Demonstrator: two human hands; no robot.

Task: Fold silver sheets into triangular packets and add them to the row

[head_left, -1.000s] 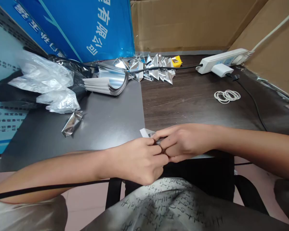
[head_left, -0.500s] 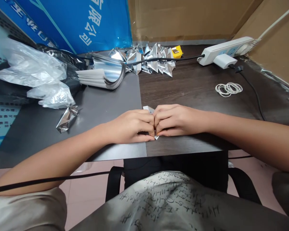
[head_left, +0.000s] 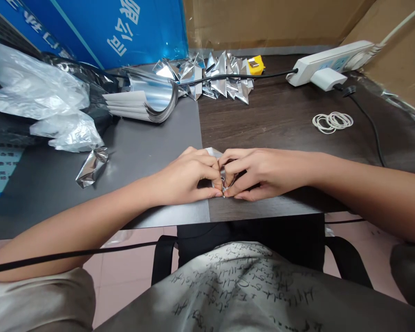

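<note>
A dark wood-grain desk [head_left: 263, 122] stands against a brown cardboard wall [head_left: 263, 25], its left part covered by a smooth grey surface [head_left: 148, 152]. Near the front edge, where grey meets wood, a small silver-and-white piece [head_left: 214, 152] sits between the fingers, mostly hidden. The left hand [head_left: 195, 180] pinches it from one side, thumb and fingertips together near its lower tip; the right hand [head_left: 252, 175] pinches it from the other, fingers bent, just beside the left.

The folding of this piece looks partway along — its white upper end juts out beyond the fingers, and how many creases it has I cannot tell. Off to the left lies a silver packet [head_left: 92, 168], crumpled but closed-looking, near a clear plastic bag [head_left: 62, 106]. Further back, a stack of curled sheets [head_left: 155, 99], silver inside, appears unworked, while the pointed silver pieces [head_left: 224, 83] bunched beside it look already folded. So some seem done, one is in hand, and the stack seems left.

A yellow object [head_left: 256, 65] touches or nearly touches the bunch; white loops [head_left: 332, 122] lie to the right, below a power strip [head_left: 332, 60].
</note>
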